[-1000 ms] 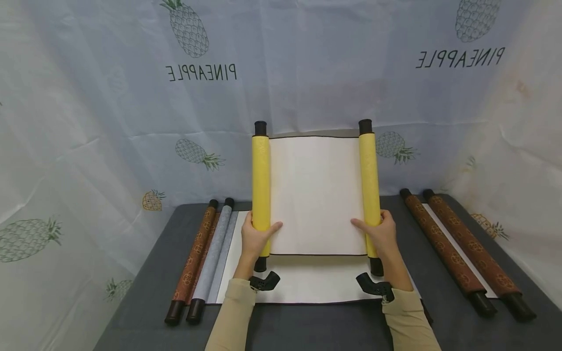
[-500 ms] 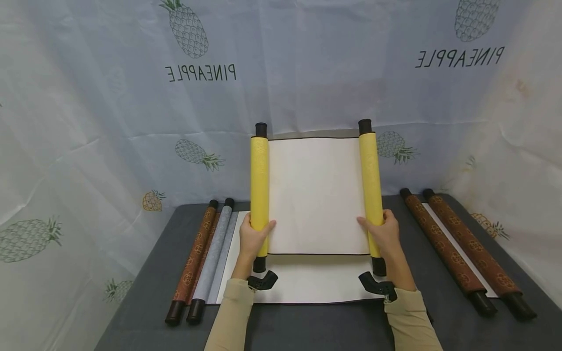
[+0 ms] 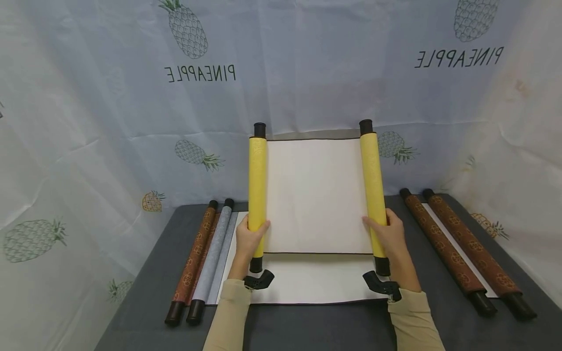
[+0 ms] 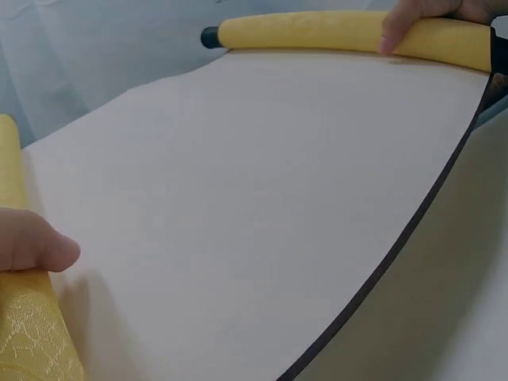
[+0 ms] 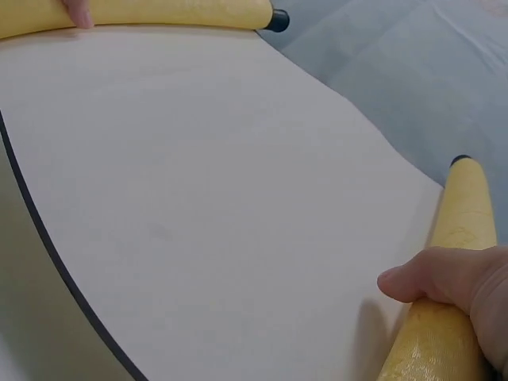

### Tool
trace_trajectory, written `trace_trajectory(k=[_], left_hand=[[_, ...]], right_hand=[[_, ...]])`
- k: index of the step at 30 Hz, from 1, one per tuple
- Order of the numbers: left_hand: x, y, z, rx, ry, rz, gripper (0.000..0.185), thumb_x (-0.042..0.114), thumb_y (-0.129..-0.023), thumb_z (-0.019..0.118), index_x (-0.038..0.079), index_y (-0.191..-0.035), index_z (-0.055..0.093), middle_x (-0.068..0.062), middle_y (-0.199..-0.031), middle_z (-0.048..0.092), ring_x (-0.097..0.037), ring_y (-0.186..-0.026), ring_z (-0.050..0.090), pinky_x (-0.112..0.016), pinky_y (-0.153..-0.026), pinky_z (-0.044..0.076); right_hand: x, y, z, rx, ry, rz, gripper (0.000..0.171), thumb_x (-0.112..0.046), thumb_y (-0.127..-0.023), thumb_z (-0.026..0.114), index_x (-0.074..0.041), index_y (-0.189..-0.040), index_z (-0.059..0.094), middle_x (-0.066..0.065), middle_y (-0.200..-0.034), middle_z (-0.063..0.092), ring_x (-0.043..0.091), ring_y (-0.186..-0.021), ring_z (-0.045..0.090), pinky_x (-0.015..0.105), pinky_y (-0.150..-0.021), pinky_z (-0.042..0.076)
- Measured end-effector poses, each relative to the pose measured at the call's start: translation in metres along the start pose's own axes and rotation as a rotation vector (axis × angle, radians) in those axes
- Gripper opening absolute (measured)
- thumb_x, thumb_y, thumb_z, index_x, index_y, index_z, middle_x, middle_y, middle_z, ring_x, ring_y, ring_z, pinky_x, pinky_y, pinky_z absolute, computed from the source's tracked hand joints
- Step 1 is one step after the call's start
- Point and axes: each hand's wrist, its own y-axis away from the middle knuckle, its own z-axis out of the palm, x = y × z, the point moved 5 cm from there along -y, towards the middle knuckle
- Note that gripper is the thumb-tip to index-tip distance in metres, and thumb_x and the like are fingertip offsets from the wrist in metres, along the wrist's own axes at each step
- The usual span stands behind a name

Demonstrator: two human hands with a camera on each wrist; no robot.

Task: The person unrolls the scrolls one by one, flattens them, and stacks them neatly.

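Observation:
A yellow scroll [image 3: 318, 195] with black end knobs is held up above the table, its blank white paper stretched between two rolls. My left hand [image 3: 249, 239] grips the lower part of the left roll [image 3: 257, 185], thumb lying toward the paper. The right roll [image 3: 373, 180] is gripped by my right hand [image 3: 390, 234] in the same way. In the left wrist view the thumb [image 4: 59, 252] crosses the yellow roll at the left edge. The right wrist view has the right thumb [image 5: 405, 283] over its roll. Most fingers are hidden behind the rolls.
Beneath the held scroll lies another white scroll sheet [image 3: 316, 282] on the dark table [image 3: 316, 326]. A grey-blue roll [image 3: 213, 253] and a brown patterned roll [image 3: 195, 263] lie at left. Two brown patterned rolls [image 3: 448, 248] lie at right. A pineapple-print curtain [image 3: 307, 73] hangs behind.
Both hands have moved slightly apart, left hand leftward and right hand rightward. The yellow rolls have spread with them, and more white paper shows between.

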Motion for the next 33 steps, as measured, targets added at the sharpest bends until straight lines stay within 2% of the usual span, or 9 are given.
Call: trace_trajectory(k=[7, 14, 19, 24, 29, 33], left_hand=[[0.0, -0.002, -0.005, -0.013, -0.006, 0.036, 0.036, 0.017, -0.079, 0.075, -0.005, -0.104, 0.061, -0.017, -0.083, 0.06, -0.012, -0.065, 0.049, -0.026, -0.06, 0.044], [0.0, -0.003, -0.011, -0.004, 0.004, 0.075, 0.047, 0.014, -0.079, 0.076, -0.005, -0.118, 0.058, -0.025, -0.095, 0.064, -0.01, -0.071, 0.053, -0.023, -0.063, 0.047], [-0.002, -0.006, -0.013, -0.055, -0.013, 0.043, 0.048, 0.013, -0.08, 0.076, -0.003, -0.121, 0.056, -0.024, -0.098, 0.063, -0.012, -0.073, 0.054, -0.024, -0.064, 0.047], [-0.004, -0.005, -0.011, -0.136, -0.036, -0.046, 0.047, 0.015, -0.087, 0.069, -0.004, -0.125, 0.049, -0.017, -0.098, 0.056, -0.018, -0.079, 0.051, -0.026, -0.068, 0.042], [-0.004, -0.004, -0.006, -0.084, -0.004, -0.09, 0.045, 0.012, -0.09, 0.063, -0.004, -0.128, 0.047, -0.017, -0.101, 0.055, -0.02, -0.083, 0.051, -0.026, -0.069, 0.04], [-0.001, -0.004, -0.007, -0.02, -0.034, -0.097, 0.043, 0.013, -0.088, 0.06, -0.003, -0.126, 0.05, -0.018, -0.099, 0.057, -0.022, -0.081, 0.052, -0.025, -0.067, 0.041]], right_hand=[[0.0, 0.0, -0.004, 0.024, 0.023, 0.001, 0.053, -0.026, -0.088, 0.069, 0.001, -0.129, 0.049, 0.013, -0.106, 0.051, 0.018, -0.083, 0.046, 0.025, -0.067, 0.041], [-0.003, 0.001, -0.007, 0.071, -0.005, 0.004, 0.058, -0.023, -0.083, 0.075, -0.003, -0.133, 0.052, 0.019, -0.118, 0.059, 0.009, -0.079, 0.051, 0.02, -0.063, 0.045], [-0.002, 0.001, -0.007, 0.001, 0.028, 0.041, 0.062, -0.028, -0.087, 0.07, -0.003, -0.138, 0.046, 0.022, -0.125, 0.056, 0.017, -0.085, 0.053, 0.021, -0.065, 0.044], [-0.002, 0.001, -0.006, -0.058, 0.079, 0.065, 0.061, -0.031, -0.094, 0.06, 0.001, -0.14, 0.037, 0.023, -0.124, 0.05, 0.028, -0.096, 0.051, 0.028, -0.071, 0.041], [-0.007, 0.003, -0.004, -0.068, 0.08, 0.053, 0.056, -0.029, -0.096, 0.054, 0.005, -0.137, 0.037, 0.021, -0.113, 0.05, 0.023, -0.088, 0.05, 0.028, -0.069, 0.04], [-0.009, 0.003, -0.001, -0.062, 0.08, 0.039, 0.054, -0.027, -0.096, 0.049, 0.006, -0.136, 0.036, 0.019, -0.107, 0.049, 0.02, -0.082, 0.049, 0.026, -0.065, 0.04]])
